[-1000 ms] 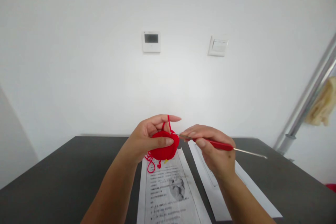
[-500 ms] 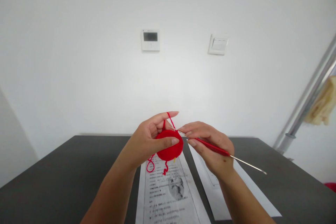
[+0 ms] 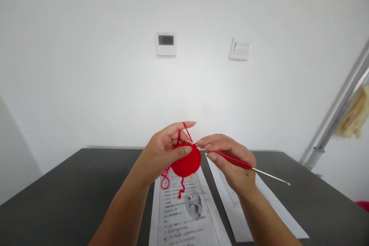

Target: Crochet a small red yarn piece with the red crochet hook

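Red disc (image 3: 188, 165) and hook (image 3: 232, 160) held above a table (image 3: 57, 192)

The left hand (image 3: 164, 146) pinched the disc near its upper edge, thumb flat on the front. Its index finger stretched out to the right with yarn (image 3: 187, 132) looped over it, running down to the disc's top edge. The other fingers were curled in, partly hidden.

The right hand (image 3: 233, 157) was closed narrowly around the hook's red handle. One thin metal end reached the disc's top edge beside the yarn; the stitch there was too small to make out. The other metal end stuck out past the hand, sloping down to the right.

Below the disc hung a crinkled red tail (image 3: 182, 188), with a bit of yellow (image 3: 191, 175) at the lower rim and loose red loops (image 3: 165, 182) to the left.

Beneath lay a printed sheet (image 3: 175, 226) with a grey picture, and to its right a mostly white page (image 3: 242, 225), partly covered by the right forearm.

Behind the dark table rose a white wall (image 3: 100, 65) with a small-screened panel (image 3: 166, 44) and a switch (image 3: 241, 49). At far right, a slanted metal pole (image 3: 337, 127) stood beside pale yellow cloth (image 3: 353, 117).
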### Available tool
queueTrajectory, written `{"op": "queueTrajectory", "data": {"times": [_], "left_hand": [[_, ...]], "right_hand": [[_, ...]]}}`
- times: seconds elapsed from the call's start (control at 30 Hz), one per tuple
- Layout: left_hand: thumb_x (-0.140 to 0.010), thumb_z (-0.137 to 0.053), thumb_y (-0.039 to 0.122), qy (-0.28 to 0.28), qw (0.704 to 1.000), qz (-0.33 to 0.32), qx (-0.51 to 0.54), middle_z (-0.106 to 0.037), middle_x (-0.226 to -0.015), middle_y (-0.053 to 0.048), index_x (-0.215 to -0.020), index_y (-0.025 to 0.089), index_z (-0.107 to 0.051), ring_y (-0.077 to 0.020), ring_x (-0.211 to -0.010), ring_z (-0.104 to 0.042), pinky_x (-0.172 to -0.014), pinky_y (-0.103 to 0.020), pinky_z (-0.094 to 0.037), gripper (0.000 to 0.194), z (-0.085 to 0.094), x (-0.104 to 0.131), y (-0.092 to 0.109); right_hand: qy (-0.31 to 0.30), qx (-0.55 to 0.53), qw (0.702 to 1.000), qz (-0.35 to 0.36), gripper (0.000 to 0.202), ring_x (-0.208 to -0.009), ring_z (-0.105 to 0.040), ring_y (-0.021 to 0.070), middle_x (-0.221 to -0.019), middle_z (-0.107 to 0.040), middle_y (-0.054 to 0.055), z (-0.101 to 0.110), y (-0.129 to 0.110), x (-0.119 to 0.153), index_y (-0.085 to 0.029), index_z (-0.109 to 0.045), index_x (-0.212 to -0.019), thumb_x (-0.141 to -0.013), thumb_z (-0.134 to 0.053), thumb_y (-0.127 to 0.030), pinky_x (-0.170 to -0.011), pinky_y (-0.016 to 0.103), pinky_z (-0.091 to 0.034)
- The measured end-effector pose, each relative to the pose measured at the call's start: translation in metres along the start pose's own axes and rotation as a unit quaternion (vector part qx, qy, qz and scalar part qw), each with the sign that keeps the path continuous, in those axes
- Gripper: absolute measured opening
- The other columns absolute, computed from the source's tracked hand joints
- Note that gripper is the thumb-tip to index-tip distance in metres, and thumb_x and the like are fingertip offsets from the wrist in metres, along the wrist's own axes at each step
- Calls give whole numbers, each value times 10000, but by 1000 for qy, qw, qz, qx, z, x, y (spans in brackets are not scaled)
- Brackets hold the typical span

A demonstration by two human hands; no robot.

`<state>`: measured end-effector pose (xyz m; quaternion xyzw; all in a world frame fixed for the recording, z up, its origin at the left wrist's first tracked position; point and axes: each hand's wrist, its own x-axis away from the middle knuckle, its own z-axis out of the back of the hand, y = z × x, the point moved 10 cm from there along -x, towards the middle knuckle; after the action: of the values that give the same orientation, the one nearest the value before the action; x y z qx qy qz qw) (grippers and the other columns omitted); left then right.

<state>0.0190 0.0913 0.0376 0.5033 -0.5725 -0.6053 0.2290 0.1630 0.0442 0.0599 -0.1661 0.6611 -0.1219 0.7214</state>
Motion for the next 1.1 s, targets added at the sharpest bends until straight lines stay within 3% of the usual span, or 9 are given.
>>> {"op": "queueTrajectory", "data": {"times": [0.2,0.33,0.43,0.57,0.8,0.93,1.1], "left_hand": [[-785,-827,173,-3,1000,-7,-12,-653,-745,33,-1223,203,-757,-92,-684,-601,-653,-201,-471,445,2,-1,0],[-780,-858,221,-28,1000,-6,-6,-690,-767,13,-1322,196,-709,-114,-704,-634,-673,-223,-491,562,3,-5,-8],[-773,-879,260,-26,1000,-2,0,-710,-791,1,-1447,212,-625,-126,-721,-643,-699,-241,-501,722,3,-5,-10],[-778,-874,244,5,1000,2,9,-712,-790,-2,-1475,232,-607,-124,-725,-640,-709,-241,-497,747,2,1,-3],[-716,-903,228,23,999,-29,16,-684,-726,13,-1466,167,-603,-108,-616,-600,-573,-205,-464,810,11,0,7],[-726,-904,247,10,1000,-23,19,-681,-714,18,-1507,175,-560,-109,-604,-600,-573,-209,-463,856,14,-2,6],[-746,-889,213,8,999,-16,30,-669,-716,26,-1487,186,-588,-95,-615,-583,-595,-203,-446,800,11,2,9]], "right_hand": [[10,-70,996,-48,122,-911,-799,172,-958,-844,1,1,6,0,-314,-827,-971,-921,-776,-216,-820,300,-653],[-4,-69,996,-64,91,-902,-801,190,-939,-846,15,-2,7,-2,-307,-831,-959,-924,-776,-243,-815,326,-660],[-3,-28,999,-39,174,-931,-793,183,-981,-840,12,-1,2,-2,-308,-820,-984,-919,-756,-160,-857,329,-649],[-28,25,999,5,235,-1004,-776,184,-1067,-822,23,-7,-3,1,-303,-796,-1032,-916,-734,-108,-906,340,-635],[-19,24,999,12,185,-805,-776,171,-873,-811,8,-12,-2,6,-281,-760,-1009,-943,-684,-126,-712,295,-632],[4,-5,1000,25,206,-900,-779,192,-909,-822,13,-6,-5,6,-303,-761,-1068,-954,-703,-142,-792,345,-644],[-9,24,998,49,240,-1099,-748,232,-1132,-814,40,-4,-7,6,-319,-773,-1108,-947,-723,-149,-963,445,-623]]}}
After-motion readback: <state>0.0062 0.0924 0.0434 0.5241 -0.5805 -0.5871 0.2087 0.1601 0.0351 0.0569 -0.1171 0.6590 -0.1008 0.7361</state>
